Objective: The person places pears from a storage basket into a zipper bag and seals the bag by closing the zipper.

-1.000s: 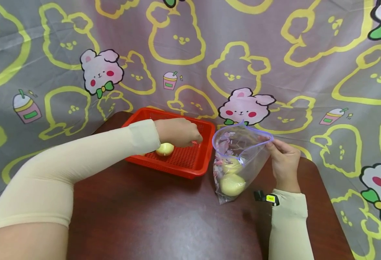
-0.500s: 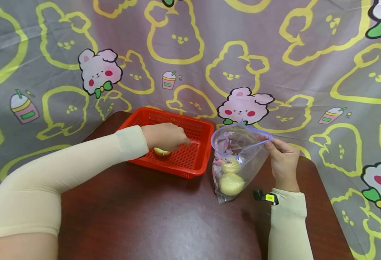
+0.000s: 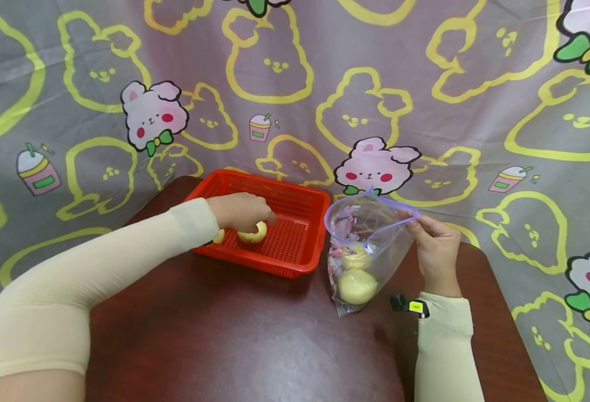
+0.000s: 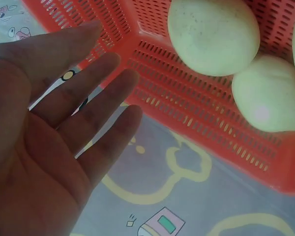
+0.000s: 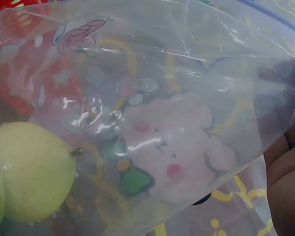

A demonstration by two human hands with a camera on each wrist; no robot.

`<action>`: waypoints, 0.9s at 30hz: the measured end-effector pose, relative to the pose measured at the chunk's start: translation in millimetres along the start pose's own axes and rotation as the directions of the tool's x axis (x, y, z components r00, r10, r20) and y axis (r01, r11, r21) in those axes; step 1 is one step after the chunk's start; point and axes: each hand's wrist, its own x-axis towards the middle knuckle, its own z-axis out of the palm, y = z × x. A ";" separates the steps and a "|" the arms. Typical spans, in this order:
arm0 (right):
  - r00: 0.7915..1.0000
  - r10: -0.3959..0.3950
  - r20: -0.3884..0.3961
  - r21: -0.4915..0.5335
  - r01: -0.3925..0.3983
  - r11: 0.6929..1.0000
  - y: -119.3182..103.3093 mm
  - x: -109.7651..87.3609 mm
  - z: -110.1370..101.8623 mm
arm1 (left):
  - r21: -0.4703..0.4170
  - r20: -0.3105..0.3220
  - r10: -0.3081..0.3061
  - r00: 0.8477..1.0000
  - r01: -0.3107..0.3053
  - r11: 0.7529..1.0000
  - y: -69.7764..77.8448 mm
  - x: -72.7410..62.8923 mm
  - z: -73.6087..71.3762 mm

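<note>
My left hand (image 3: 242,212) reaches over the red plastic basket (image 3: 320,234). The left wrist view shows that hand (image 4: 49,142) with fingers spread and fairly straight, holding nothing. Pale yellow pears (image 4: 214,37) lie in the basket just beyond its fingertips, one cut off by the frame edge. In the head view a pear (image 3: 252,235) sits under the hand, which partly hides it. My right hand (image 3: 438,251) pinches the purple-edged rim of a clear zip bag (image 3: 393,240), whose mouth gapes. Pears (image 3: 357,286) fill the bag's lower part; one pear (image 5: 37,172) shows its stem in the right wrist view.
A dark reddish-brown table (image 3: 255,329) carries the basket at its back, with the bag to the basket's right. Close behind hangs a grey cartoon-print curtain (image 3: 295,61). A small black device (image 3: 410,306) is strapped at the right wrist.
My left hand has moved left across the basket, from its right side to above the pears, its fingers loosening. The right hand and the bag stay nearly still.
</note>
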 end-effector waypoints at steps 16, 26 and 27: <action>1.000 0.013 0.002 0.023 -0.013 1.000 2.1 -1.3 1.2 | -0.040 0.065 -0.097 0.993 0.100 0.994 -6.0 7.7 19.9; 1.000 0.015 -0.002 0.020 -0.015 1.000 0.7 0.2 1.8 | -0.057 0.082 -0.102 0.991 0.107 0.993 -6.6 9.7 20.8; 1.000 0.015 -0.002 0.018 -0.015 1.000 0.6 0.8 2.0 | -0.052 0.080 -0.104 0.991 0.108 0.993 -6.9 9.9 20.7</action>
